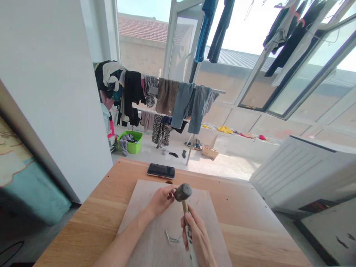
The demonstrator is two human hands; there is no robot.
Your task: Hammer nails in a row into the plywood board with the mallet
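My right hand (197,231) is wrapped around the handle of a mallet (183,192). The mallet has a dark head and a pale handle and is raised over a light board (144,230). Just left of the head, my left hand (161,200) has its fingers pinched together near the board's far part. What they hold, if anything, is hidden beside the mallet head. Several nails (174,240) lie loose on the board, left of my right hand. A small dark brown object (169,182) shows just beyond my left fingers.
The board lies on a wooden table (244,222). A phone (161,170) rests near the table's far edge. Beyond it stand a drying rack with clothes (168,96) and a green basket (135,142). A white panel (50,74) rises at left, a white ribbed unit (292,170) at right.
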